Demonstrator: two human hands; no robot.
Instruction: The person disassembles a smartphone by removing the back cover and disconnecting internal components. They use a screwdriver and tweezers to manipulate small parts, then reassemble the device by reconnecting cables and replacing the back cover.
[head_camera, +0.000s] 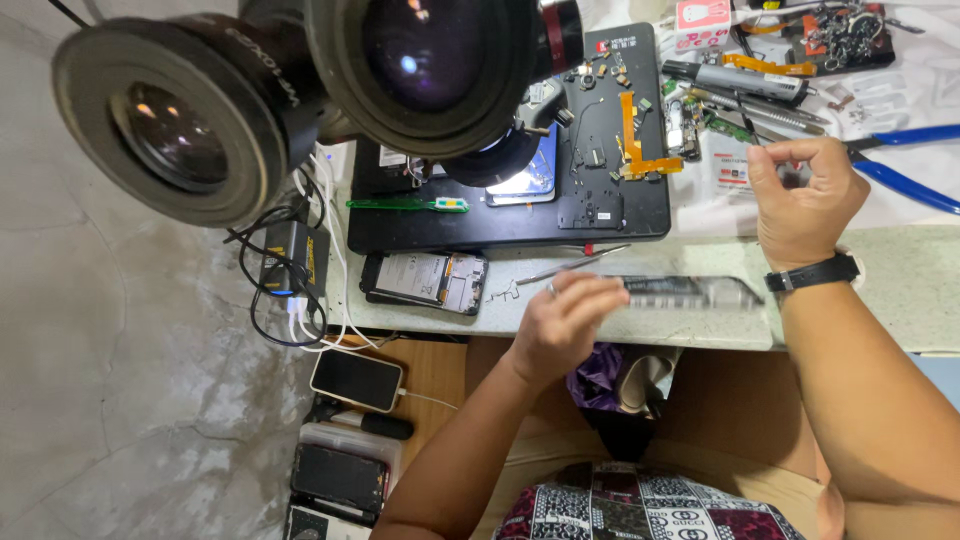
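Note:
My left hand (562, 322) lies at the bench's front edge, its fingers closed over the left end of a long dark phone frame (695, 291) that lies flat there. My right hand (805, 198), with a black watch on its wrist, hovers above the bench's right side. Its thumb and fingers pinch a thin dark tool (746, 133) that points up toward the parts. Between my hands, thin metal tweezers (575, 265) lie loose on the pale benchtop (900, 280).
Two big microscope eyepieces (300, 90) fill the top left. A black work mat (500, 228) carries small phone parts, an orange flex cable (634, 140) and a green toothbrush (410, 204). An opened phone (425, 279) lies in front. Blue-handled pliers (915, 175) sit right; another phone (356, 380) lies below.

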